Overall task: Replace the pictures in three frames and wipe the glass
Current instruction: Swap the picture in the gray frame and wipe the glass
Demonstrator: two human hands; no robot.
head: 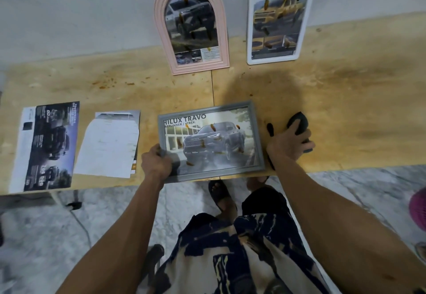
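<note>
A grey rectangular frame (pixel 257 141) with a pickup truck picture lies flat at the table's front edge, its glass dotted with brown smears. My left hand (pixel 156 162) grips its lower left corner. My right hand (pixel 288 143) rests just right of the frame, closed on a dark cloth (pixel 299 122). A pink arched frame (pixel 191 26) and a white rectangular frame (pixel 280 17) lean against the wall at the back, both with truck pictures and brown smears on the glass.
Two loose pictures lie on the left of the wooden table (pixel 345 100): a dark car page (pixel 49 146) and a mostly white sheet (pixel 110 143). The tabletop has brown stains. My legs and sandalled feet stand on the marble floor below.
</note>
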